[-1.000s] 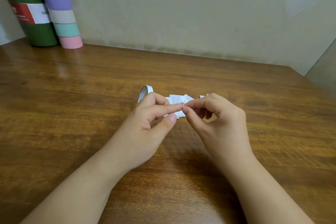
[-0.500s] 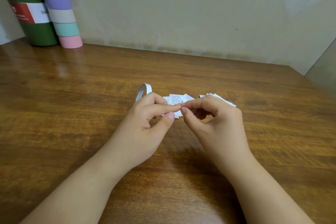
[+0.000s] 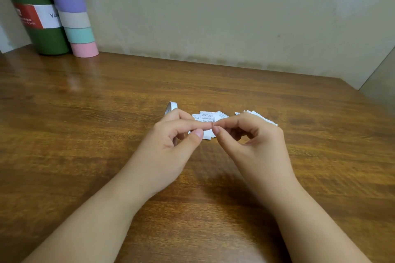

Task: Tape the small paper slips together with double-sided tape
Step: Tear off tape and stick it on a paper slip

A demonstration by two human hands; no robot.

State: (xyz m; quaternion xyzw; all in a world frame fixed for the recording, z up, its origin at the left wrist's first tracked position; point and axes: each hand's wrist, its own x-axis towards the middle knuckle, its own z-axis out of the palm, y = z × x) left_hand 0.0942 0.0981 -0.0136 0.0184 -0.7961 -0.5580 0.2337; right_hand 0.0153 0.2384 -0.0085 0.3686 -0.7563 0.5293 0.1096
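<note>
A small white roll of double-sided tape [image 3: 171,106] stands on edge behind my left hand [image 3: 171,143], whose curled fingers seem to hold it; most of the roll is hidden. My left index fingertip meets my right hand [image 3: 250,145], which pinches a tiny bit of tape between thumb and index finger. Just beyond the fingertips lies a pile of printed paper slips [image 3: 208,116] on the wooden table [image 3: 106,134]. A second fanned pile of slips [image 3: 261,118] shows past my right knuckles.
At the back left corner stand a green flask [image 3: 36,17] with a red and white label and a tall stack of pastel tape rolls [image 3: 72,10]. A wall runs along the table's far edge, and the table's right edge lies at the far right.
My right hand has sunk slightly, uncovering more of the right-hand pile of slips. Both hands stay together with fingertips touching.
</note>
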